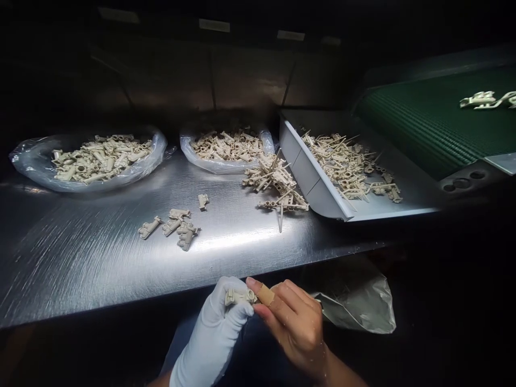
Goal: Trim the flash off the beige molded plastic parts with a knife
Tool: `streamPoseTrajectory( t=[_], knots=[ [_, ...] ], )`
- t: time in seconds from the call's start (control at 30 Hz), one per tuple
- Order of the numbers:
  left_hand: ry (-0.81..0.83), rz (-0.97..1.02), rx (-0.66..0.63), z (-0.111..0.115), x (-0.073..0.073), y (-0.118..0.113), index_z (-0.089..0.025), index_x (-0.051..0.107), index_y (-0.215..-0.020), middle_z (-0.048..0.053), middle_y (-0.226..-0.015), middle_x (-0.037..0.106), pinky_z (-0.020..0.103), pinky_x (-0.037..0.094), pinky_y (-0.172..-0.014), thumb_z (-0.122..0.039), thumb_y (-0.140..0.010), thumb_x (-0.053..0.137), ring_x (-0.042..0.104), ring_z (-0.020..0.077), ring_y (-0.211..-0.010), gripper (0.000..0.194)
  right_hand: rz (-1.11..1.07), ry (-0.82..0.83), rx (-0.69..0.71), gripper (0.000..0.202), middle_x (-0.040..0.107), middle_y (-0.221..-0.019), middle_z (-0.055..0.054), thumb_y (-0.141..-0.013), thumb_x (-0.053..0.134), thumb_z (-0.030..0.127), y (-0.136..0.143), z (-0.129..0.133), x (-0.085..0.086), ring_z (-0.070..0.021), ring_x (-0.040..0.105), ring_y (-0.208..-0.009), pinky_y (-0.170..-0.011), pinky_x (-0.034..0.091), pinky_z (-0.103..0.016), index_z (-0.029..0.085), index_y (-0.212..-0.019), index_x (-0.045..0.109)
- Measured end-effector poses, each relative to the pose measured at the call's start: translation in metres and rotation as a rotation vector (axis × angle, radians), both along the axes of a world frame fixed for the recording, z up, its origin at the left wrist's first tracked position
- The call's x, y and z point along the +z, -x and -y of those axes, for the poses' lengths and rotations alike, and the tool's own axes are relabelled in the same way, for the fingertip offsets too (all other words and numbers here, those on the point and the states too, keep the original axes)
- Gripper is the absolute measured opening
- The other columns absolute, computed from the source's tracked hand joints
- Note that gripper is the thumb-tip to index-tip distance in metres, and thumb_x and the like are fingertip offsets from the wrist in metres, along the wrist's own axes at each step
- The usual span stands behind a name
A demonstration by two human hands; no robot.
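In front of the table's near edge, my left hand [215, 328], in a white glove, pinches a small beige molded plastic part [241, 296] with a round opening at its right end. My right hand [296, 320] is bare, with a tan bandage [265, 295] round one finger. Its thumb and bandaged finger close on the part's right end; the other fingers are curled, and whatever may be inside them is hidden. On the metal table [121, 274] ahead lie several loose beige parts [187, 235] of similar look, one single part [203, 201] a little apart.
Two clear plastic bags [151, 161] [213, 165] full of beige parts stand behind. A pile of parts with sprues [278, 185] lies beside a grey tray [318, 174] holding more. A green conveyor belt [431, 118] carries parts at right. A plastic bag [363, 303] hangs below the edge.
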State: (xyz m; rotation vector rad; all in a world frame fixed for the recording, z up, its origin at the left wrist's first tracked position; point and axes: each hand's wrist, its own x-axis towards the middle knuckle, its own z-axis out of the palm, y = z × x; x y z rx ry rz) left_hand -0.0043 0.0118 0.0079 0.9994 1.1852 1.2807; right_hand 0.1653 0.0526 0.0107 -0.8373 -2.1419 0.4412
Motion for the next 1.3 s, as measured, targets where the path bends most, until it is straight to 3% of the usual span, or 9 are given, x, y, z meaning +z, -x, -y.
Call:
streamPoseTrajectory(
  t=[0.13, 0.63, 0.87, 1.0, 1.1, 1.23, 1.3],
  knots=[
    [-0.019, -0.046, -0.033, 0.002, -0.001, 0.001, -0.023, 0.065, -0.083, -0.002, -0.079, 0.062, 0.026, 0.05, -0.075, -0.039, -0.101, 0.064, 0.057, 0.016, -0.074, 0.025, -0.062, 0.063, 0.0, 0.041, 0.062, -0.074, -0.001, -0.111, 0.05, 0.03, 0.001, 0.0, -0.003, -0.0164, 0.056, -0.065, -0.059, 0.047, -0.029, 0.024, -0.151, 0.056],
    [0.037, -0.013, -0.122, 0.0, 0.0, 0.006, -0.023, 0.065, -0.085, -0.001, -0.086, 0.063, 0.027, 0.049, -0.082, -0.038, -0.103, 0.063, 0.058, 0.0172, -0.082, 0.024, -0.018, 0.003, -0.044, 0.049, 0.065, -0.079, -0.002, -0.112, 0.046, 0.035, 0.004, -0.001, -0.006, -0.0187, 0.059, -0.069, -0.061, 0.049, -0.03, 0.029, -0.16, 0.042],
    [0.052, -0.006, -0.157, 0.001, 0.004, 0.009, -0.022, 0.066, -0.085, 0.0, -0.086, 0.062, 0.028, 0.049, -0.082, -0.043, -0.102, 0.063, 0.056, 0.0178, -0.081, 0.027, 0.005, -0.008, -0.04, 0.045, 0.069, -0.082, -0.004, -0.113, 0.043, 0.036, 0.003, 0.001, 0.0, -0.0185, 0.06, -0.07, -0.061, 0.049, -0.031, 0.026, -0.156, 0.048],
    [0.178, 0.05, -0.182, -0.002, 0.006, 0.01, -0.021, 0.06, -0.08, -0.002, -0.08, 0.056, 0.026, 0.049, -0.075, -0.047, -0.098, 0.068, 0.051, 0.0159, -0.075, 0.032, -0.016, -0.005, 0.02, 0.037, 0.071, -0.079, -0.004, -0.111, 0.047, 0.032, 0.004, 0.0, 0.006, -0.0176, 0.059, -0.066, -0.058, 0.047, -0.03, 0.022, -0.143, 0.063],
    [0.199, 0.074, -0.169, -0.002, 0.005, 0.012, -0.022, 0.065, -0.083, -0.002, -0.083, 0.061, 0.026, 0.05, -0.077, -0.045, -0.096, 0.07, 0.055, 0.016, -0.078, 0.028, -0.151, 0.13, 0.045, 0.038, 0.071, -0.078, -0.004, -0.111, 0.047, 0.045, 0.006, -0.001, 0.008, -0.0164, 0.059, -0.064, -0.056, 0.049, -0.028, 0.021, -0.129, 0.07],
    [0.148, 0.082, -0.095, -0.002, 0.004, 0.017, -0.024, 0.073, -0.09, -0.001, -0.087, 0.067, 0.026, 0.051, -0.08, -0.045, -0.093, 0.075, 0.06, 0.0175, -0.082, 0.021, -0.43, 0.332, -0.137, 0.033, 0.065, -0.065, 0.002, -0.104, 0.061, 0.047, 0.005, -0.002, 0.009, -0.0124, 0.056, -0.055, -0.05, 0.046, -0.023, 0.022, -0.084, 0.07],
    [0.122, 0.078, -0.067, -0.001, 0.003, 0.017, -0.024, 0.075, -0.09, 0.0, -0.087, 0.067, 0.025, 0.051, -0.079, -0.044, -0.092, 0.077, 0.06, 0.0172, -0.08, 0.02, -0.471, 0.377, -0.168, 0.038, 0.064, -0.061, 0.002, -0.105, 0.06, 0.042, 0.005, -0.002, 0.01, -0.0118, 0.057, -0.054, -0.051, 0.045, -0.022, 0.022, -0.075, 0.069]
  ],
)
